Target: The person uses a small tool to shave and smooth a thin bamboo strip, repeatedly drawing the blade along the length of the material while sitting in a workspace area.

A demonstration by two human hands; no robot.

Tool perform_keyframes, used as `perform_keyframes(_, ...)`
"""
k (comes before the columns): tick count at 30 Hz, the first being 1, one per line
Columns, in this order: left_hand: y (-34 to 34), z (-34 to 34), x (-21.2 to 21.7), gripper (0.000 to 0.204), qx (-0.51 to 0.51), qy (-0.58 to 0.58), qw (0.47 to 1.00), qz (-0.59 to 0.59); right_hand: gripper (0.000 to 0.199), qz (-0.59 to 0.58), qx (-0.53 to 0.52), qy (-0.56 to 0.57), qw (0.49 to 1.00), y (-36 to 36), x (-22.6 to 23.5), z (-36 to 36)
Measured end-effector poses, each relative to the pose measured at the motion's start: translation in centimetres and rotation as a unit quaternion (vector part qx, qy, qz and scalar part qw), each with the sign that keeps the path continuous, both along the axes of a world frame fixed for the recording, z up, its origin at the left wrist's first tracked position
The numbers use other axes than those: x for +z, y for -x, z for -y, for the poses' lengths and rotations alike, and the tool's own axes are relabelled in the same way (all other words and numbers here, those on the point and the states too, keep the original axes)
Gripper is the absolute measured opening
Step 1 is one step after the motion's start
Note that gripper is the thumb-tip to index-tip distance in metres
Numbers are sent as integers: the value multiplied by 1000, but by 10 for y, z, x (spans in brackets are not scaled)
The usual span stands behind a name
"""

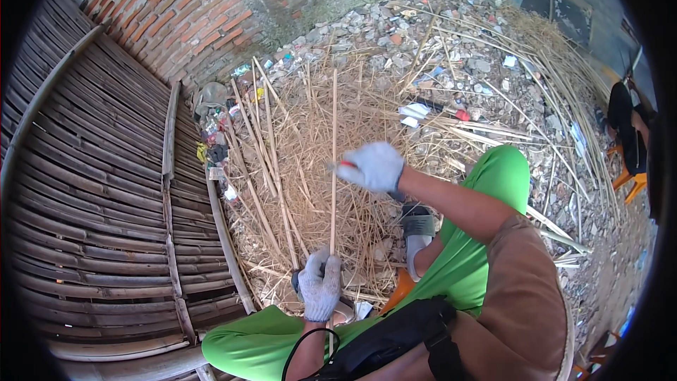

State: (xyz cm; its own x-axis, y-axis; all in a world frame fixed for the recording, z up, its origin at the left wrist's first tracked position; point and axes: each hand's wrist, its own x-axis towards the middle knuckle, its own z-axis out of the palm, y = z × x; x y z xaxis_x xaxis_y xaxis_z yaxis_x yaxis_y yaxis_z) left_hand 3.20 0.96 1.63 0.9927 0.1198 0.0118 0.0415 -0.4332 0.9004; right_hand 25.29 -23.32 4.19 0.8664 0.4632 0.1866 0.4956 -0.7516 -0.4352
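My left hand [321, 288], in a pale knitted glove, is closed around the lower part of a long thin bamboo stick [334, 205]. The stick points away from me, nearly upright in the head view, and its lower end runs back past my wrist. Farther along it, my right hand [372, 167], also gloved, grips a small red-handled knife [348, 164]. The short blade is at the stick; whether it touches the stick I cannot tell. Under both hands lies a heap of straw-coloured shavings [367, 113].
Several bamboo strips [271, 141] lie left of the stick, with more strips [486, 128] at right. A slatted bamboo panel [84, 205] closes off the left; a brick wall [183, 14] stands behind. Rubble [479, 64] and litter cover the ground. Someone sits on an orange stool [630, 182] at far right.
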Motion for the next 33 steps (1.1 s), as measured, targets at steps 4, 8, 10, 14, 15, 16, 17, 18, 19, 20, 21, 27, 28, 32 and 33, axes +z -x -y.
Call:
perform_keyframes(4,2,0,2,22,6,-24,1000,16,66,39,24,46,998,-30,5,13)
perform_keyframes(8,9,3,16,21,-20,-1,1000,-1,66,35,-61,3,998,-61,17,39)
perform_keyframes(10,11,6,18,22,-50,-63,994,77,67,39,-66,9,997,-74,30,52)
perform_keyframes(14,23,7,5,23,-49,-20,998,22,70,18,-137,-6,990,-108,52,91)
perform_keyframes(15,23,9,5,24,-54,-24,998,35,72,19,-153,15,988,-121,55,106)
perform_keyframes(16,24,10,4,24,-56,-21,998,33,74,19,-167,36,985,-133,59,119)
perform_keyframes(17,26,9,3,24,-46,3,999,-6,75,-27,-202,67,977,-144,69,127)
perform_keyframes(18,29,8,3,25,-37,28,998,-46,76,-72,-236,100,964,-153,78,138)
perform_keyframes(19,27,12,4,25,-41,35,997,-48,77,-32,-271,76,959,-164,61,171)
perform_keyframes(20,26,8,10,22,-32,87,994,-59,79,-48,-281,53,957,-162,58,167)
perform_keyframes(21,25,4,18,20,-21,142,987,-69,81,-65,-289,34,955,-159,57,161)
perform_keyframes(27,5,2,20,32,48,379,917,-116,81,-75,-264,91,957,-129,18,138)
perform_keyframes(28,1,1,23,32,63,383,914,-114,78,-50,-226,45,972,-115,22,114)
perform_keyframes(32,-7,-1,24,30,75,390,912,-107,64,-11,-22,-34,999,-42,7,30)
perform_keyframes(33,-10,-1,23,29,73,406,906,-93,67,-16,26,-36,999,-28,-4,13)
